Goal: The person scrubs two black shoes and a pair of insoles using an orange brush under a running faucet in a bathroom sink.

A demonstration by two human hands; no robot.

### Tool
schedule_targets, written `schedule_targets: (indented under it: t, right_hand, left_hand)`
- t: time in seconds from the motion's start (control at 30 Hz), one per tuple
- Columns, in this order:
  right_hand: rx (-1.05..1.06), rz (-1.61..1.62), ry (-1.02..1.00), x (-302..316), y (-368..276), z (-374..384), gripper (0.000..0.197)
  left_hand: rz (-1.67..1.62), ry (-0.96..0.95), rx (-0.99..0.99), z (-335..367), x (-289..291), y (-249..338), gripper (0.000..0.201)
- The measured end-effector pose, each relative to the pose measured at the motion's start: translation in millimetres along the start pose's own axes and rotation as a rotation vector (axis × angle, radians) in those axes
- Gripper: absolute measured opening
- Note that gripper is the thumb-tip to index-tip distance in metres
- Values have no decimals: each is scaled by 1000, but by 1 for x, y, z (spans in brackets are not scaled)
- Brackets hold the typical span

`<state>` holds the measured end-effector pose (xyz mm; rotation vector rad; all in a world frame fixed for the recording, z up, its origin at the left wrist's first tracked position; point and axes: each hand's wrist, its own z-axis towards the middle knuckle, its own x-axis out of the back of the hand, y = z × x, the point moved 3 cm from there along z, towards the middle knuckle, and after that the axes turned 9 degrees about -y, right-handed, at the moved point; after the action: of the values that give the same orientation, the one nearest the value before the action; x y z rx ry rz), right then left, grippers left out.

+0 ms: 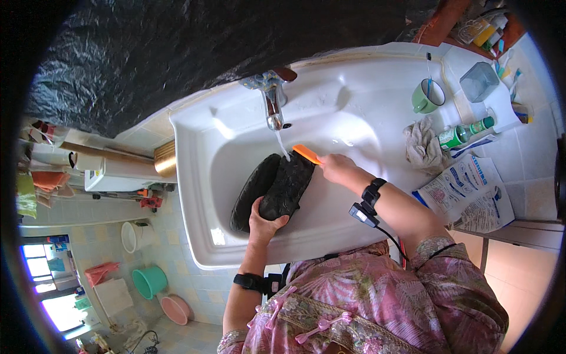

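Note:
A black shoe [287,186] is in the basin of the white sink [197,177], under water running from the tap [273,109]. My left hand [263,222] grips the near end of this shoe, thumb across it. Against its left side lies a second black shoe [250,197]. My right hand [342,169] is closed around the handle of an orange brush [306,154]. The brush head touches the far right part of the held shoe; its bristles are hidden.
On the sink's right ledge are a crumpled grey cloth [423,144], a green mug [428,96], a green bottle [454,137] and a white printed bag [471,194]. A black plastic sheet [194,47] hangs beyond the sink. Buckets, including a teal one [150,282], stand at lower left.

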<state>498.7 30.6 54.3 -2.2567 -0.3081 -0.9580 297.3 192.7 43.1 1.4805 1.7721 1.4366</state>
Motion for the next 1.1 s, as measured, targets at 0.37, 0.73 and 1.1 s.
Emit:
schedule_targets:
  t: [0.37, 0.73, 1.1]
  right_hand:
    - [104, -54, 144, -6, 0, -6, 30]
    - [475, 284, -66, 18, 25, -98, 29]
    - [637, -52, -481, -53, -45, -81, 25]
  left_hand:
    - [16, 6, -7, 1, -1, 8, 87]
    - [-592, 72, -109, -4, 50, 38, 85]
    - [-822, 144, -106, -38, 60, 25, 86]
